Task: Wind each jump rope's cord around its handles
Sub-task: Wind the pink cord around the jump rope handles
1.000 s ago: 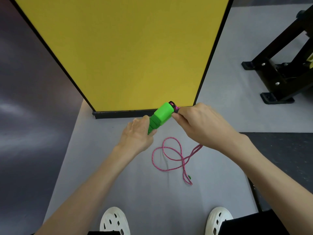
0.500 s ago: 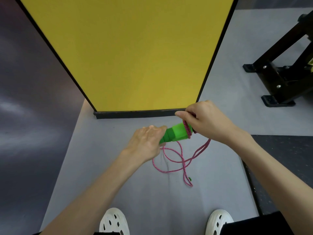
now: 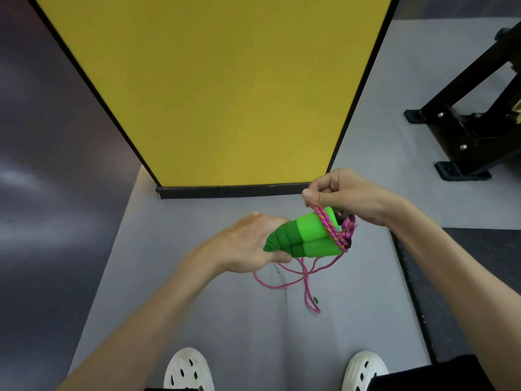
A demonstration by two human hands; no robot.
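Two green jump rope handles (image 3: 306, 235) lie side by side in the air, and my left hand (image 3: 248, 245) grips their darker ends. A pink braided cord (image 3: 329, 228) loops round the handles' far end. My right hand (image 3: 342, 194) pinches that cord just above the handles. The rest of the cord (image 3: 284, 283) hangs down and lies in loose loops on the grey floor mat (image 3: 214, 320), ending near a small green bit (image 3: 316, 299).
A yellow panel with a black frame (image 3: 214, 88) stands upright just beyond my hands. A black metal stand (image 3: 468, 131) is on the floor at the right. My two white shoes (image 3: 189, 371) show at the bottom edge. A dark mat (image 3: 462, 277) borders the grey one at right.
The handles have swung from pointing up and away to lying nearly level. My right hand has carried the cord over the handles' end, and a turn now sits there. The floor loops have shrunk slightly.
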